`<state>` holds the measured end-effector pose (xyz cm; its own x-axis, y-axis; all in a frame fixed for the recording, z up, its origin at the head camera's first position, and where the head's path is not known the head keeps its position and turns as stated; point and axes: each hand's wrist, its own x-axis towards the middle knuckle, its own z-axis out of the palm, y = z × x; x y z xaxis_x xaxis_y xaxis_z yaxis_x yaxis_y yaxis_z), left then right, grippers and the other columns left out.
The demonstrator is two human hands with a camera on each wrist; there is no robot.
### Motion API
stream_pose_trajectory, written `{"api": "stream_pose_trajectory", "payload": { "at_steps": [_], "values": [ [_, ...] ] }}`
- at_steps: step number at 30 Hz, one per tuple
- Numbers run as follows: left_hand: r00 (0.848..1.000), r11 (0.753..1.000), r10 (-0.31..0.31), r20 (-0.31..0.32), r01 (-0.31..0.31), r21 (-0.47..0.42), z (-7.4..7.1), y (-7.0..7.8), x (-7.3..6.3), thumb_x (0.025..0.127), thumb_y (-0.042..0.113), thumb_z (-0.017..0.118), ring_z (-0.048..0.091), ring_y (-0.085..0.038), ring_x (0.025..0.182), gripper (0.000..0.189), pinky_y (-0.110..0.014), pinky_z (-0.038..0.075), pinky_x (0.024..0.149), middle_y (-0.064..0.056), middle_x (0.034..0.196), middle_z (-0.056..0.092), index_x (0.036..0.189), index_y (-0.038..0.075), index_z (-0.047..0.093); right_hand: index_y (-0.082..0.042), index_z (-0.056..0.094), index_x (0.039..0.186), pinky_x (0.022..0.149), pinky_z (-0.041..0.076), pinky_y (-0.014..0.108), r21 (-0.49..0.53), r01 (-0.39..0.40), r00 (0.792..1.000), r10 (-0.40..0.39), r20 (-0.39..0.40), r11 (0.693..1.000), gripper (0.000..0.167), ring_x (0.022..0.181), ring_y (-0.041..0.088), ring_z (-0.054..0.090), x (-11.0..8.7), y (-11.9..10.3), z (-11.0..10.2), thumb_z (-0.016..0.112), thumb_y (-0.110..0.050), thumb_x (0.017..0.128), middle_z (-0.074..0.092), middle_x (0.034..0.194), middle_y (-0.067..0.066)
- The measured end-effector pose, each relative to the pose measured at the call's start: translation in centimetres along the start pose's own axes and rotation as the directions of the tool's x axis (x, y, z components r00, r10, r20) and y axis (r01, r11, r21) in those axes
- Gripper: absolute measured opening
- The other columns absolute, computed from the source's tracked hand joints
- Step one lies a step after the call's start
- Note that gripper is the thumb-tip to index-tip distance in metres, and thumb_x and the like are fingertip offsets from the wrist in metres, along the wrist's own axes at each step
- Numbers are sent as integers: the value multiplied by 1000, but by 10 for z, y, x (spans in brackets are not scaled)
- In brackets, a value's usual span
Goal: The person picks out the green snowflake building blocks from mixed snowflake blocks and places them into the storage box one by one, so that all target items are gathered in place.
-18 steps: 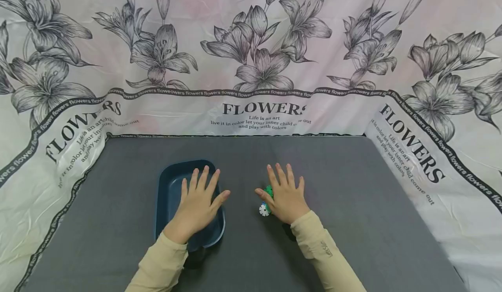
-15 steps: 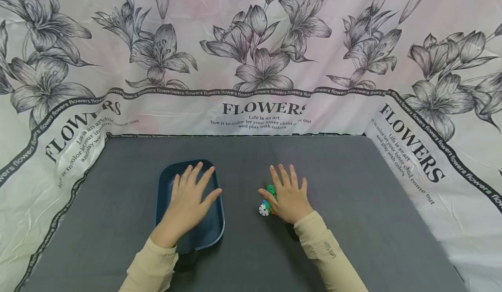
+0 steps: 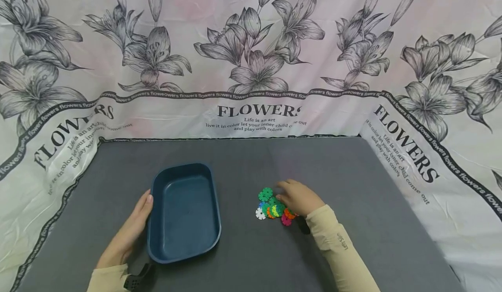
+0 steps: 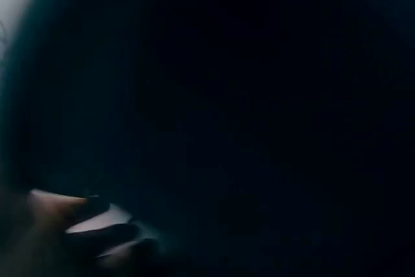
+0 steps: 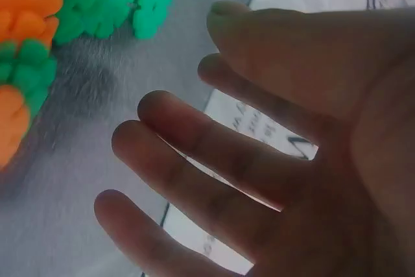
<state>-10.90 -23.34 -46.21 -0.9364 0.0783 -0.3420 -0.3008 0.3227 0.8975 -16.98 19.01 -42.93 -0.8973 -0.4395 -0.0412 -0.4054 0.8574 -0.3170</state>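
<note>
A dark blue rectangular tray (image 3: 184,215) stands left of centre in the head view, with nothing in it. My left hand (image 3: 129,231) grips its left side, thumb at the rim and the other fingers out of sight there. In the left wrist view the tray's dark wall (image 4: 227,108) fills most of the picture, with blurred fingers (image 4: 58,204) at the lower left. Several small flower-shaped plastic discs (image 3: 273,208) lie in a loose pile, green, white, orange, yellow, blue and pink. Right above the pile's right side is my right hand (image 3: 301,198), fingers loosely bent, holding nothing.
Grey cloth (image 3: 239,170) covers the table. A white flower-printed curtain (image 3: 251,74) rises behind it and along both sides. Black wrist devices (image 3: 137,279) show at both cuffs. Between tray and pile lies a strip of grey cloth.
My left hand has gone from above the tray to its left side and taken hold of it. My right hand has moved slightly right and bent its fingers, uncovering more discs.
</note>
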Motion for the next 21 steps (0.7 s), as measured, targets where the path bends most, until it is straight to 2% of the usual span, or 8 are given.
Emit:
{"api": "stream_pose_trajectory", "payload": {
  "at_steps": [2,4,7,12,14,16,18,21],
  "values": [
    [1000,987,8,9,-6,-163,11,-10,3,100,58,22,-21,-31,144,73,-63,-7,112,-2,158,-24,151,28,-20,-2,63,121,86,52,43,13,16,1000,-16,19,1000,32,98,27,64,8,-1,2,65,-16,92,64,115,14],
    [998,955,64,-7,-63,-289,23,-15,6,101,55,24,-23,-24,143,70,-58,-10,113,5,158,-24,151,32,-19,-4,63,121,84,53,42,18,24,999,-24,35,1000,31,96,25,64,17,-2,5,65,-17,92,64,114,12],
    [992,902,126,-11,-119,-415,36,-16,7,103,50,26,-24,-18,143,63,-55,-12,114,13,157,-23,150,41,-14,-8,65,120,81,52,40,24,1,998,-2,65,1000,30,94,23,63,29,-2,11,67,-15,91,64,111,10],
    [982,801,184,43,-125,-585,47,-15,8,104,46,24,-24,-16,144,56,-52,-8,116,20,155,-25,148,50,-11,-12,68,114,79,51,38,19,-56,993,54,105,998,29,88,19,60,39,-1,16,71,-11,86,61,103,6],
    [974,757,219,56,-133,-639,47,-19,8,105,44,23,-19,-14,145,55,-39,5,120,19,156,-22,149,48,-10,-13,68,112,79,51,38,21,-67,992,64,112,998,27,87,18,59,41,-1,16,72,-11,85,60,102,5],
    [970,744,237,61,-140,-653,45,-22,7,105,43,22,-13,-13,146,54,-26,18,116,18,158,-17,150,46,-9,-12,68,108,79,51,37,34,-66,991,62,122,997,25,87,18,58,43,0,16,74,-12,84,59,101,4],
    [971,750,231,63,-136,-647,43,-24,7,105,43,22,-8,-13,147,55,-16,29,108,16,159,-14,151,44,-8,-11,67,105,80,51,38,51,-65,990,58,129,997,23,88,19,59,45,-1,17,75,-12,83,59,100,5],
    [978,777,199,61,-120,-618,41,-24,8,105,44,26,-6,-14,147,56,-22,24,112,15,159,-10,151,44,-5,-10,65,99,81,50,37,77,-51,992,41,121,996,21,90,19,59,47,0,19,76,-11,81,60,98,4]
  ]
}}
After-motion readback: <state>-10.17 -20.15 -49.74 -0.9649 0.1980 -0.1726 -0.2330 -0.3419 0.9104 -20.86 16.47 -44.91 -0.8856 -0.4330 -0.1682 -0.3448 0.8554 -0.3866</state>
